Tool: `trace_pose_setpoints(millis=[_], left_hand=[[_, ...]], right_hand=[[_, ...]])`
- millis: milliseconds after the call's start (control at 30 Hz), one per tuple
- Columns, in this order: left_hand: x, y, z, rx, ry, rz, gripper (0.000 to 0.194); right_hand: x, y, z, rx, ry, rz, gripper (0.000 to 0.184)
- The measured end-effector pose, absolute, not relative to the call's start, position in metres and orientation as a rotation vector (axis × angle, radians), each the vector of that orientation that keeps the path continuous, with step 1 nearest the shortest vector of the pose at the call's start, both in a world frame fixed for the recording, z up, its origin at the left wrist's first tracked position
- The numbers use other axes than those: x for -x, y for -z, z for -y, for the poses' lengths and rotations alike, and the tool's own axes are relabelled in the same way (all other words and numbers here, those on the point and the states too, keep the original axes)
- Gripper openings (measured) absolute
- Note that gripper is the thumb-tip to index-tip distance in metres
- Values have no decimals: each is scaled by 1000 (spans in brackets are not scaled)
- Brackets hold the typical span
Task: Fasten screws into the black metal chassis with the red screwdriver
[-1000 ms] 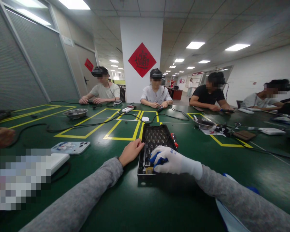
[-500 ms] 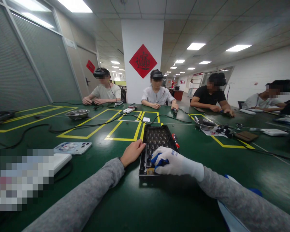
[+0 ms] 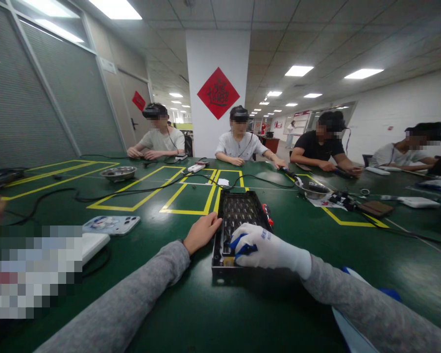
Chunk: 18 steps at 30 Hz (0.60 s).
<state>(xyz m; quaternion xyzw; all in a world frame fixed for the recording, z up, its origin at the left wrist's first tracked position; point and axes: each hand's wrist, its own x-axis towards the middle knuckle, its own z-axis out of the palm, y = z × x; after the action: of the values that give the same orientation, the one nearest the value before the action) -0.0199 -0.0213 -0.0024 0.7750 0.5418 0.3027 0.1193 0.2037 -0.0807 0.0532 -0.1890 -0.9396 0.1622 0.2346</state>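
Observation:
A black rectangular tray-like case (image 3: 238,208) with rows of small slots lies on the green table (image 3: 191,304) in front of me. My bare left hand (image 3: 202,232) rests against the case's left edge, fingers curled loosely. My right hand (image 3: 262,246), in a white glove with blue fingertips, lies over the near right part of the case, fingers bent and pinched on something I cannot make out. A red-handled tool (image 3: 267,213) lies along the case's right side.
A phone (image 3: 112,224) and a white box (image 3: 91,242) lie to my left. Metal bowls (image 3: 118,172) (image 3: 312,189), black cables and yellow floor-tape lines cross the table. Several people sit along the far side. A blue-and-white item (image 3: 356,314) lies near my right elbow.
My hands stay on the case. The person opposite has reached a hand out to the right towards the far bowl. The view has shifted slightly.

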Motion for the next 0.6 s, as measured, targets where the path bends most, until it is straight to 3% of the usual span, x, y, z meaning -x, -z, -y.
trace_pose_setpoints(millis=[600], left_hand=[[18,-3,25,-2260,-822,-1661,45]], right_hand=[[-204,-54,80,489,-489,2572,20]])
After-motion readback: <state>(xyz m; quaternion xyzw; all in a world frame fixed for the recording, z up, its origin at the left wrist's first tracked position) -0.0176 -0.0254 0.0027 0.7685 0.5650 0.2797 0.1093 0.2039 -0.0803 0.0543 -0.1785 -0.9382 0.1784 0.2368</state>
